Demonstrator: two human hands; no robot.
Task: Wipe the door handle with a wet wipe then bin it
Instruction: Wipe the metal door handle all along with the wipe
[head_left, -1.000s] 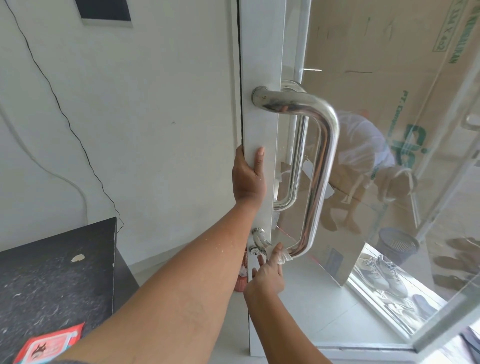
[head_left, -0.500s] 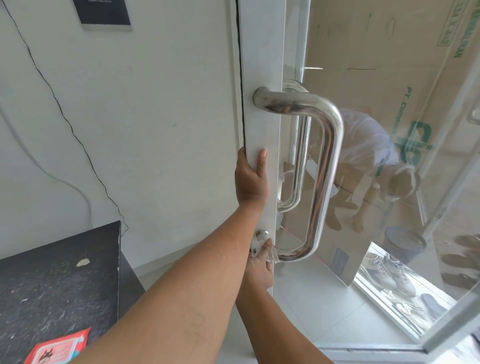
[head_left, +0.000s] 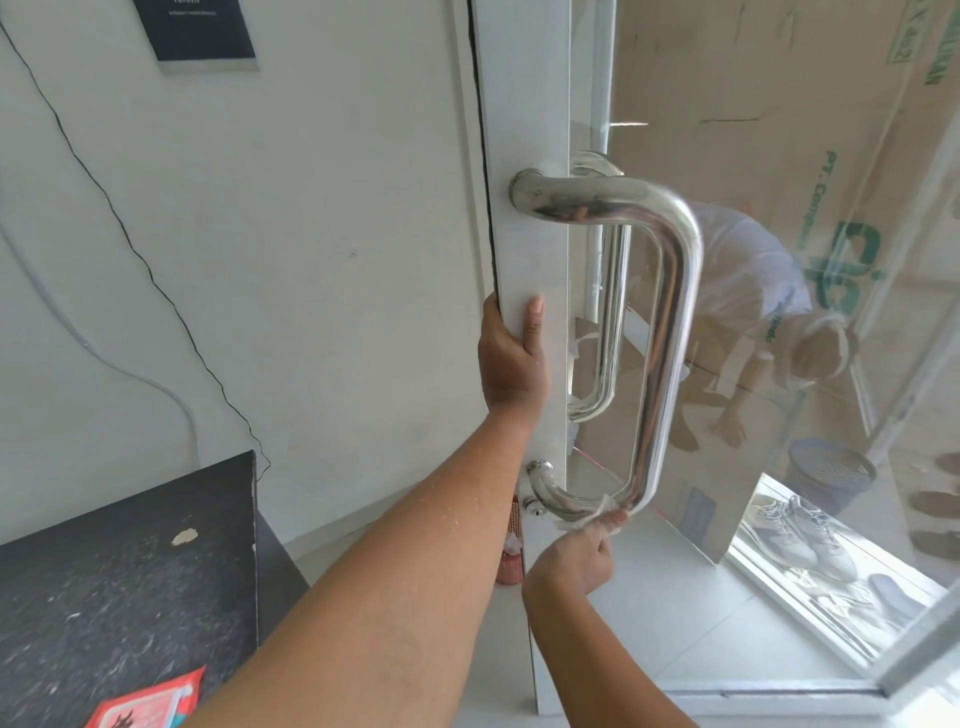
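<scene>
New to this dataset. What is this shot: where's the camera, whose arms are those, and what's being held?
No machine here: a person works with bare hands. One wide-angle camera on their head looks forward and down, so both arms enter from below. The left hand grips the edge of the white door, thumb on its face. The right hand pinches a wet wipe against the lower bend of the steel door handle. At lower left is a black table with a red packet on it. A mesh waste basket shows at the glass, lower right. Whether it is reflected or beyond the glass, I cannot tell.
</scene>
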